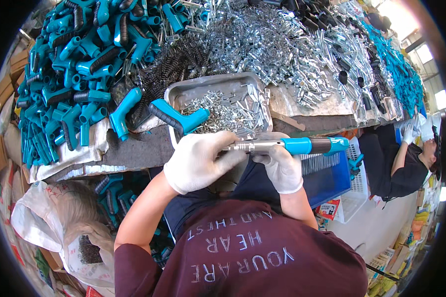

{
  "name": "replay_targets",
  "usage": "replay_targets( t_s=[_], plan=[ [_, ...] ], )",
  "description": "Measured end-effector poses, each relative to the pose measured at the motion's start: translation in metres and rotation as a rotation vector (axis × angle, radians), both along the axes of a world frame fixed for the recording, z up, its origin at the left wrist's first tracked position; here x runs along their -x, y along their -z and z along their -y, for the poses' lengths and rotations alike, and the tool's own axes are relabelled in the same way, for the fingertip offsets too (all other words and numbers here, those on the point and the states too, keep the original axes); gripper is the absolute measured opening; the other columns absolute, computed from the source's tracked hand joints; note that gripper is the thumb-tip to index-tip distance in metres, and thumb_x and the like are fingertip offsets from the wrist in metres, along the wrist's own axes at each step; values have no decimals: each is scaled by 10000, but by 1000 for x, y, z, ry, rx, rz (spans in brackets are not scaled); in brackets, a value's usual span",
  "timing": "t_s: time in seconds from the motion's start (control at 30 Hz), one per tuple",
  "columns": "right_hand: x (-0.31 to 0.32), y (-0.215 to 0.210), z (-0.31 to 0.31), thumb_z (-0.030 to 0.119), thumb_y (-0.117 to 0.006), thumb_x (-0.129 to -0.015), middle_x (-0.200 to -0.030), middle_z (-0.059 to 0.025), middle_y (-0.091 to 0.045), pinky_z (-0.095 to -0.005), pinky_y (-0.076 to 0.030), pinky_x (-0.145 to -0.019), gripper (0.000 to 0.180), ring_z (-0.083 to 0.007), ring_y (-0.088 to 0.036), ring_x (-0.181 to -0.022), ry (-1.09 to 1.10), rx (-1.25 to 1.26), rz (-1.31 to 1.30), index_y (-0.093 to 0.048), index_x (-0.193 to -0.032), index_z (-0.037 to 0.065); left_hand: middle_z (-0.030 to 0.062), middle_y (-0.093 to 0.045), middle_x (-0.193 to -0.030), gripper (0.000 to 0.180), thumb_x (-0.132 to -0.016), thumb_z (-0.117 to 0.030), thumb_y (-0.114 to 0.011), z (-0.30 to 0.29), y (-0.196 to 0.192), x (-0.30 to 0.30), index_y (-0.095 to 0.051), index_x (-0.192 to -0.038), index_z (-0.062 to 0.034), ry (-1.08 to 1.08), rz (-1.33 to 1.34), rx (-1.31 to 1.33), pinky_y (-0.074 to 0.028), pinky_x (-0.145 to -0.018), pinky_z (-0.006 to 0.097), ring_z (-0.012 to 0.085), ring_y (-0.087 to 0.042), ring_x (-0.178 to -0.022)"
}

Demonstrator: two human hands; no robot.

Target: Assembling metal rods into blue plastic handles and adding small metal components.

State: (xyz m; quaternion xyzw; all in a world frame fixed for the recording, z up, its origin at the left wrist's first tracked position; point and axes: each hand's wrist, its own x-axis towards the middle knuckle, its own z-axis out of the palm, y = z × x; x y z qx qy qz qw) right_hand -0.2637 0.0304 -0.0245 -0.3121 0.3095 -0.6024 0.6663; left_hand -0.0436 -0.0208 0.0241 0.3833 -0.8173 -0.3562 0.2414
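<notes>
Both my hands wear white gloves and hold a hand tool with a metal shaft and a teal and black handle, level in front of my chest. My left hand is closed around the metal end, its fingertips partly hidden. From below, the fingers of my right hand grip the part where metal meets teal. Just beyond my left hand, an angled teal handle with a black grip rests across the near edge of a metal tray. Small pins and fittings lie loose in that tray.
Teal handles are heaped at the left of the bench. Dark springs and shiny metal parts pile up behind the tray. A blue crate and a white basket stand at right, near a co-worker. Plastic bags sit lower left.
</notes>
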Motion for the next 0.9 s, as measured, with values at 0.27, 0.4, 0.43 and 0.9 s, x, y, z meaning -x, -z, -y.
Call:
replay_targets(
  t_s=[0.27,0.4,0.43,0.9],
  plan=[
    [0,-4,0,72,-717,-826,-959,-132,-702,-299,-537,-751,244,-188,-672,-835,-145,107,-223,-661,-1029,-52,79,-713,-816,350,-906,-372,-620,15,11,-3,-689,-979,-37,506,-18,-955,-535,-666,291,136,-683,-775],
    [-4,-4,-5,45,-731,-816,-805,-99,-675,-257,-505,-547,131,-139,-636,-621,-124,122,-312,-656,-892,-29,108,-712,-714,361,-878,-380,-597,-8,6,20,-723,-790,-53,439,195,-809,-546,-602,348,214,-705,-664],
    [-8,-2,-3,46,-721,-826,-772,-94,-667,-247,-492,-509,113,-133,-622,-578,3,28,-396,-644,-873,-22,160,-675,-655,248,-817,-277,-623,-14,4,30,-718,-738,-61,171,511,-182,-549,-592,391,290,-691,-609],
    [-20,-2,7,69,-674,-828,-663,-27,-618,-216,-422,-442,63,-90,-560,-508,251,-134,-471,-634,-804,27,188,-668,-685,282,-818,-309,-641,-11,30,48,-702,-759,-40,-47,396,60,-542,-588,415,328,-680,-627]
  ],
)
